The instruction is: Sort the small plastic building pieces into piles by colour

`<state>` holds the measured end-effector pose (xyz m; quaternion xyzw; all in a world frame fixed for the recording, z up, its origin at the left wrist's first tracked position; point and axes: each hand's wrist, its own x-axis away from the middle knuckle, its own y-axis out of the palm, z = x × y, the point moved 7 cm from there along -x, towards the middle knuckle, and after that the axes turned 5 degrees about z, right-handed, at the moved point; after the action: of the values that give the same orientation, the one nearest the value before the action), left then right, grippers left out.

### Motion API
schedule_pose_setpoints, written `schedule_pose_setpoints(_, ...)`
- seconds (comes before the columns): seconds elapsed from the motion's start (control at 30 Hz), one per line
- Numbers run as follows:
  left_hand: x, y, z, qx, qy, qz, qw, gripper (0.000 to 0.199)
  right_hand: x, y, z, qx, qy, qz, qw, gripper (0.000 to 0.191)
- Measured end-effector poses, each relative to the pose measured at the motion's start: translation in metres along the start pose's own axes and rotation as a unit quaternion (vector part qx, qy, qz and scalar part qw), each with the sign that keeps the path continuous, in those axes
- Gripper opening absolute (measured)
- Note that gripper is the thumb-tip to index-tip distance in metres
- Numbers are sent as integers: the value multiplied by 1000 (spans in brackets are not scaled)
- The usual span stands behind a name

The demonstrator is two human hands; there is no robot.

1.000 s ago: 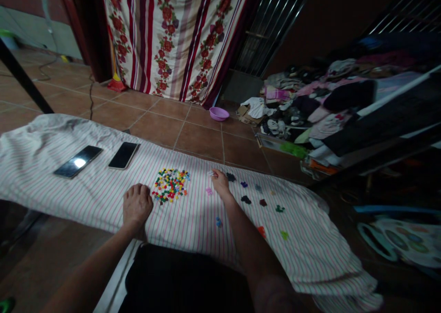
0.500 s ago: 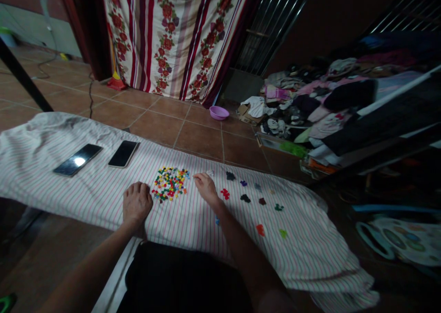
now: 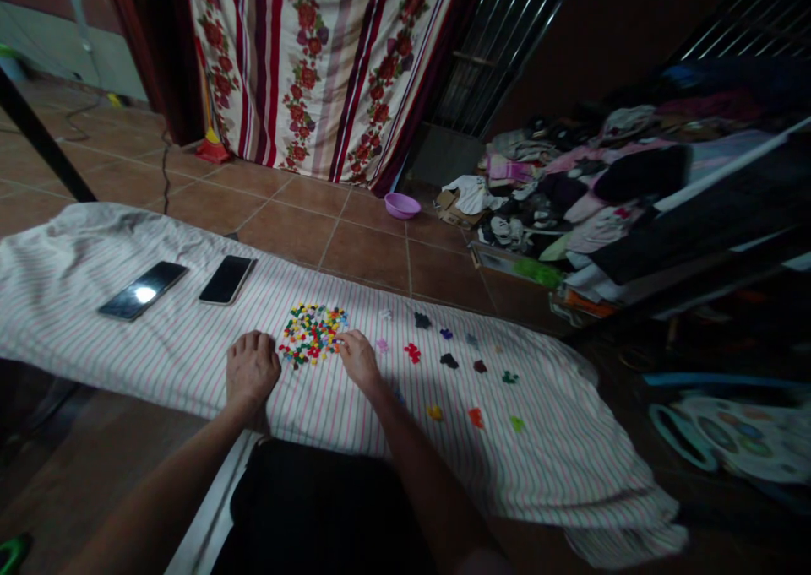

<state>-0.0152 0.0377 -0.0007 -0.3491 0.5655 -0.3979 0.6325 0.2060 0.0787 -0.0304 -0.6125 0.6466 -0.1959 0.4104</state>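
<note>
A mixed heap of small coloured pieces [image 3: 310, 332], too small to name surely, lies on a striped cloth [image 3: 177, 360]. My left hand [image 3: 252, 368] rests palm down on the cloth at the heap's left edge, fingers lying flat. At the heap's right edge, my right hand [image 3: 358, 357] has thumb and fingertips pinched together; what is between them cannot be made out. To its right lie small single-colour clusters, among them pink [image 3: 381, 345], red [image 3: 412, 353], black [image 3: 449, 360], yellow [image 3: 434, 412] and orange [image 3: 475, 417]. My right forearm partly hides a blue cluster.
Two phones [image 3: 144, 291] [image 3: 226, 279] lie on the cloth to the left. Beyond it, a purple basin [image 3: 402, 206] sits on the tiled floor before a floral curtain [image 3: 304, 68]. A pile of clothes [image 3: 570, 178] stands at the right.
My right hand has moved left and nearer to me, from beside the heap to its right edge. The pink and yellow clusters now show. My left hand has stayed put.
</note>
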Motion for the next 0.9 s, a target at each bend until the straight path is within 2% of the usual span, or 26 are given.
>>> schedule_pose_setpoints(0.4,-1,-1,0,7,-8,-14,1000,21,17,7,-6,69,6,113,991,26)
schedule_pose_setpoints(0.7,-1,0,0,10,-10,-19,1000,20,19,4,-4,42,1,142,989,29)
schedule_pose_setpoints(0.9,0,0,3,-9,7,-1,1000,24,20,-4,-5,14,17,163,986,27)
